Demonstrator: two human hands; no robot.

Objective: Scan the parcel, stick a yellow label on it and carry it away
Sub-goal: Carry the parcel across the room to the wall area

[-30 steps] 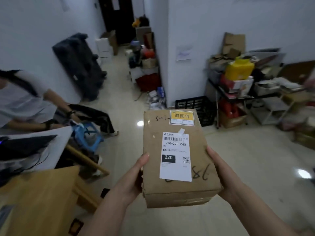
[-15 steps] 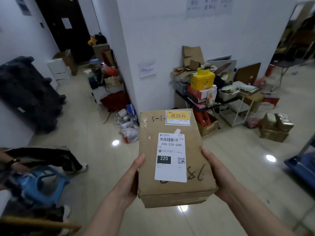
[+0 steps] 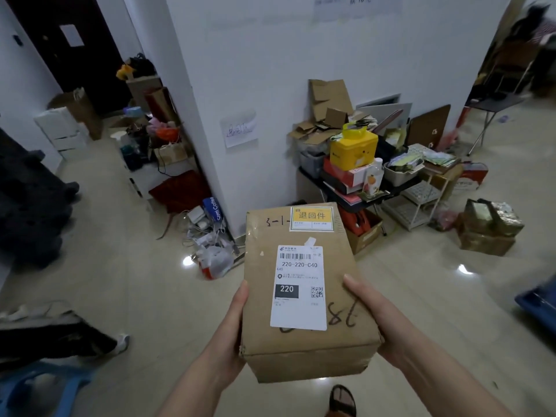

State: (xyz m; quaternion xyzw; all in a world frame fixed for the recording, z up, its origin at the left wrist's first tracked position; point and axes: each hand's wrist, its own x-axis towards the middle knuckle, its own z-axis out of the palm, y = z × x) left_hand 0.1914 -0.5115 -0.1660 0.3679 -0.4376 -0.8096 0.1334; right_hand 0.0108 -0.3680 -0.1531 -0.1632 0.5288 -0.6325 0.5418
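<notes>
I hold a brown cardboard parcel (image 3: 261, 296) flat in front of me, above the tiled floor. My left hand (image 3: 231, 329) grips its left side and my right hand (image 3: 373, 317) grips its right side. A yellow label (image 3: 312, 217) is stuck at the parcel's far right corner. A white shipping label (image 3: 299, 288) with a barcode and "220" covers the middle of the top face. Handwritten marks show beside both labels.
A white pillar (image 3: 270, 85) stands straight ahead. A cluttered rack with a yellow box (image 3: 353, 149) is to its right, bags and litter (image 3: 210, 254) at its left foot. Gold boxes (image 3: 487, 230) lie right, a blue stool (image 3: 36, 389) and another person's leg (image 3: 60, 338) left.
The view has swung right and moved forward: the desk and seated person slid out on the left, the pillar and rack came closer. The parcel stays held in both hands.
</notes>
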